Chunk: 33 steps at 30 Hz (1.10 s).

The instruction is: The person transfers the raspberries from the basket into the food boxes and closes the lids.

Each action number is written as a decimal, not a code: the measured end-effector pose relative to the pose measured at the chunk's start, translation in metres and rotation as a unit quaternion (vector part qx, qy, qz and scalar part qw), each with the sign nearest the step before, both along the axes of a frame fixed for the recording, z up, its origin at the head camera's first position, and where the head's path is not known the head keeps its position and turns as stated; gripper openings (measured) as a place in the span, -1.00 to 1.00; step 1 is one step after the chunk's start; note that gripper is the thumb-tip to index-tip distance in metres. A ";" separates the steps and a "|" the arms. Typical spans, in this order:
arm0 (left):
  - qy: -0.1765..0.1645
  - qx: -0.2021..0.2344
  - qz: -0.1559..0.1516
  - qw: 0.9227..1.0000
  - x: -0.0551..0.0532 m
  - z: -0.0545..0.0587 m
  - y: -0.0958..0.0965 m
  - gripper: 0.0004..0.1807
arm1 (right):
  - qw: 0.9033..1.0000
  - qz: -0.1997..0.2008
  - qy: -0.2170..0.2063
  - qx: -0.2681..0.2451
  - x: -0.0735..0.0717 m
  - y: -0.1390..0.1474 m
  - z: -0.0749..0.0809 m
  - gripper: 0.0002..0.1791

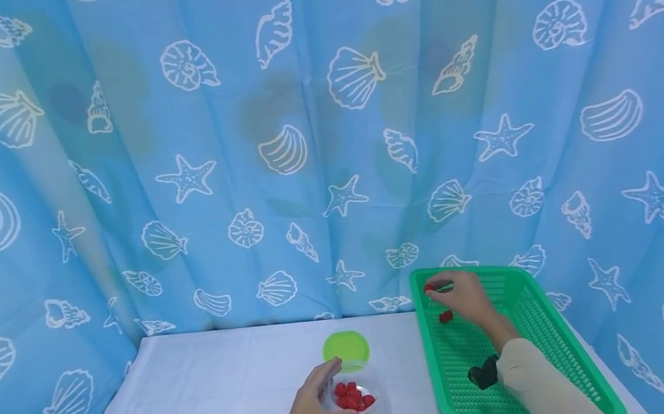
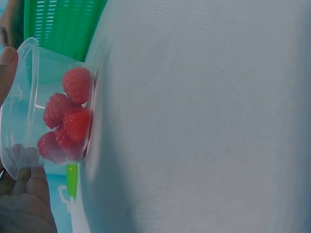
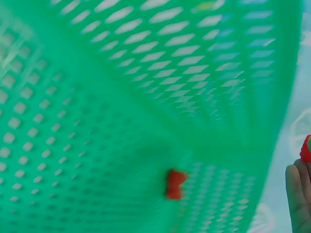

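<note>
My left hand grips a clear plastic tub by its sides, fingers and thumb near the rim. Several red raspberries lie in the bottom of the tub, which sits on the white tabletop. Over the far left part of a green plastic basket, my right hand pinches a single red raspberry between thumb and fingertips. Below that hand, more red fruit lies on the basket floor.
A lime-green round lid lies just behind the tub. Inside the basket, beside the right sleeve, is a black object. A blue curtain with white shell prints hangs behind the white table.
</note>
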<state>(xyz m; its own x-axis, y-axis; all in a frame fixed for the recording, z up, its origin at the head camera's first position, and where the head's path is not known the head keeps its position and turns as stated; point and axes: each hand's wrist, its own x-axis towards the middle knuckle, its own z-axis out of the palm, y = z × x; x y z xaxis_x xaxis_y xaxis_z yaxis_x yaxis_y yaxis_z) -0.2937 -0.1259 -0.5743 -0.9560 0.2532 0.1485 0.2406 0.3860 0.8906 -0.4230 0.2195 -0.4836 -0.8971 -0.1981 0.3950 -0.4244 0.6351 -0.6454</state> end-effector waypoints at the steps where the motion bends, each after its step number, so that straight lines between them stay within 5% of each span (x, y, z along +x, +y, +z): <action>1: 0.001 -0.002 0.000 1.000 0.000 0.000 0.000 0.07 | 1.000 0.003 0.001 -0.005 0.002 -0.004 0.005 -0.77; 8: -0.003 0.000 -0.006 1.000 0.001 0.000 0.000 0.08 | 0.999 0.030 0.017 -0.034 0.014 -0.033 0.026 -0.78; 17: -0.008 -0.004 0.008 1.000 0.001 -0.002 0.000 0.08 | 0.989 0.119 0.037 -0.082 0.048 -0.089 0.041 -0.84; 26: 0.005 -0.017 0.011 1.000 0.001 -0.002 0.001 0.09 | 0.990 0.132 0.011 -0.052 0.087 -0.128 0.026 -0.77; 33: 0.015 -0.010 0.006 1.000 0.000 -0.002 0.001 0.04 | 0.986 0.144 -0.023 -0.084 0.101 -0.144 0.000 -0.81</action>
<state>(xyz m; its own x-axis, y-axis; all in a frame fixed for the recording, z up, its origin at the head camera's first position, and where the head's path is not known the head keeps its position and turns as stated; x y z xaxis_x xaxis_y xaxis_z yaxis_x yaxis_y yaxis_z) -0.2936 -0.1247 -0.5764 -0.9541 0.2443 0.1732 0.2629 0.4065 0.8750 -0.3217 0.0757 -0.4840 -0.8306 -0.3828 0.4045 -0.5397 0.3743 -0.7540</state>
